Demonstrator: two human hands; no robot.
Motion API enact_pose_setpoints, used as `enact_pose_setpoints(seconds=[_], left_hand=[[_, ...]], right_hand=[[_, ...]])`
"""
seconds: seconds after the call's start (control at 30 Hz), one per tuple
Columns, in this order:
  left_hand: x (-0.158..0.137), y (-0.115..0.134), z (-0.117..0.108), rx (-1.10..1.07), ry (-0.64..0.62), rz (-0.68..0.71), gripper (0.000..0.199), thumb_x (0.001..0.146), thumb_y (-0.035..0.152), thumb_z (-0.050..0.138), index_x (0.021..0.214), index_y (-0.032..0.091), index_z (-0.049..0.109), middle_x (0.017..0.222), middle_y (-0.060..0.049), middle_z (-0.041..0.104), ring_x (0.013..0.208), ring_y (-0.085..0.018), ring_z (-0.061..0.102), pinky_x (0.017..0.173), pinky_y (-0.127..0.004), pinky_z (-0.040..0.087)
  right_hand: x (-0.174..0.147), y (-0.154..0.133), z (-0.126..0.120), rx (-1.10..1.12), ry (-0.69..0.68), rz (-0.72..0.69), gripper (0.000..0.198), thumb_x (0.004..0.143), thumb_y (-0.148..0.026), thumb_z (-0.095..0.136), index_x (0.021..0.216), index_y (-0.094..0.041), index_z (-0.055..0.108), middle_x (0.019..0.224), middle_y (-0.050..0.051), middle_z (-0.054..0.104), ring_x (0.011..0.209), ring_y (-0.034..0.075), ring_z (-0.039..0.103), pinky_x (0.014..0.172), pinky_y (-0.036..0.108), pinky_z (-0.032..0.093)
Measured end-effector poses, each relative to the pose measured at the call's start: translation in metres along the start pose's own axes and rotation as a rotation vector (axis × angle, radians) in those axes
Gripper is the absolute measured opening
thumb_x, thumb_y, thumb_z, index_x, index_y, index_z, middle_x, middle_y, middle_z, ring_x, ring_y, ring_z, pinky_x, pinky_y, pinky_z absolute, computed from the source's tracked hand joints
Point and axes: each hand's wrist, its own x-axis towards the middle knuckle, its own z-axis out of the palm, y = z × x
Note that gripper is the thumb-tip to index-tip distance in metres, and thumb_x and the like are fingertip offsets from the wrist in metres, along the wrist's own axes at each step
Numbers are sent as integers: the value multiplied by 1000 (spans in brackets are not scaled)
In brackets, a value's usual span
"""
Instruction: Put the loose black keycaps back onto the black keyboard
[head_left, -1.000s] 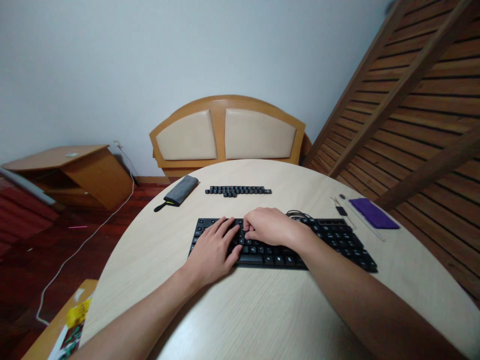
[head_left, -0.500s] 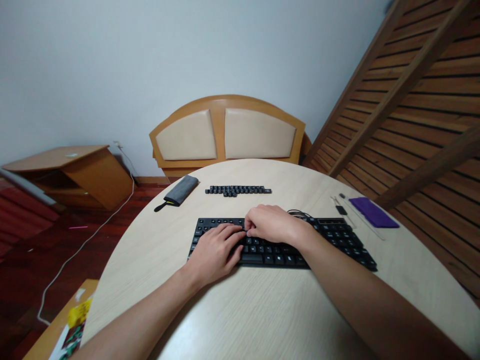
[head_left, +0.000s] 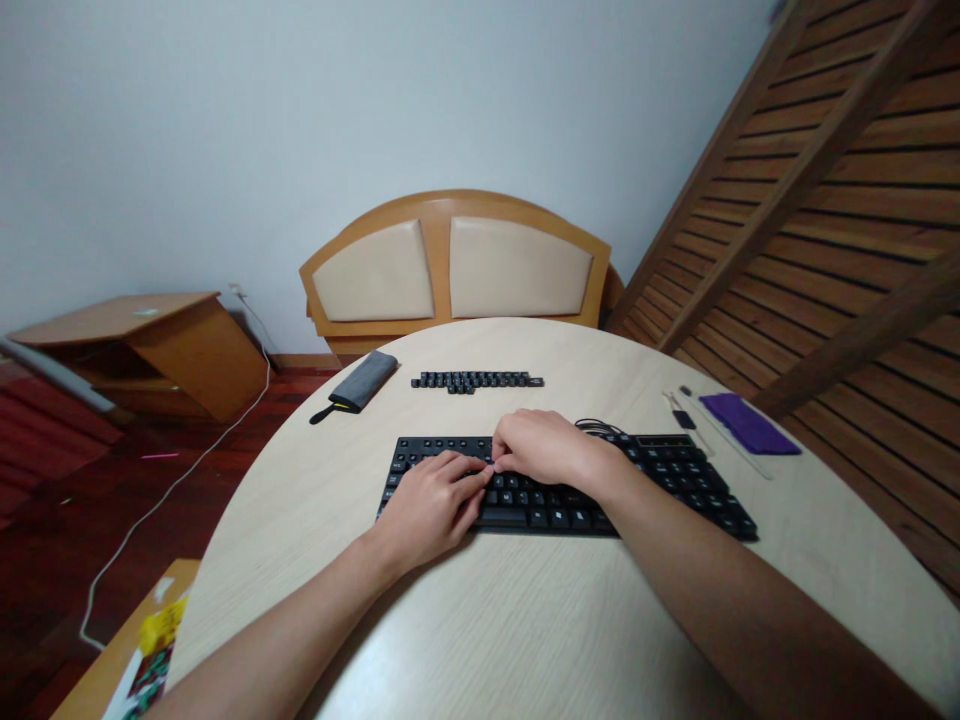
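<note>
A black keyboard [head_left: 517, 497] lies flat on the table under both my hands. My left hand [head_left: 435, 497] rests over its left half, with its fingers stretched out across the keys and the index fingertip meeting the fingertips of my other hand. Over the upper middle keys, my right hand [head_left: 536, 447] is closed, its thumb and fingers curled together in a pinch. Whatever the pinch may hold is hidden. Beyond the keyboard, several loose black keycaps [head_left: 480, 380] lie in rows.
A grey pouch [head_left: 364, 382] lies at the table's far left. On the right are a purple cloth [head_left: 752, 425], a thin white stick [head_left: 731, 440] and a small black-and-metal tool [head_left: 682, 418]. The keyboard's coiled cable [head_left: 596, 427] sits behind it. The round table [head_left: 525, 620] has a curved edge.
My left index finger has moved slightly right, up to the tips of my right fingers. The right hand stays nearly where it was, still pinched. The view has shifted very slightly.
</note>
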Motion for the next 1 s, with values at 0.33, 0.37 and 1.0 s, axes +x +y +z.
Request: enact_pose_setpoints(seconds=[0.33, 0.37, 1.0], left_hand=[[0, -2, -1, -53, 16, -14, 32, 99, 20, 44, 118, 19, 70, 118, -8, 69, 104, -24, 62, 92, -44, 55], [0, -2, -1, -61, 15, -17, 32, 99, 20, 44, 118, 19, 70, 118, -8, 69, 105, -24, 62, 92, -44, 55], [0, -3, 0, -66, 8, -21, 31, 98, 19, 45, 115, 18, 71, 118, -8, 69, 104, -24, 61, 93, -43, 53]], right_hand=[[-3, -11, 0, -110, 10, -38, 18, 88, -22, 60, 90, -16, 77, 93, 15, 76, 92, 28, 72, 73, 30, 50], [-3, -12, 0, -122, 9, -42, 19, 89, -21, 59, 90, -15, 77, 92, 15, 76, 92, 28, 72, 73, 30, 50], [0, -24, 5, -205, -19, -42, 25, 91, -14, 54, 104, -10, 75, 97, 22, 75, 98, 29, 71, 81, 32, 53]])
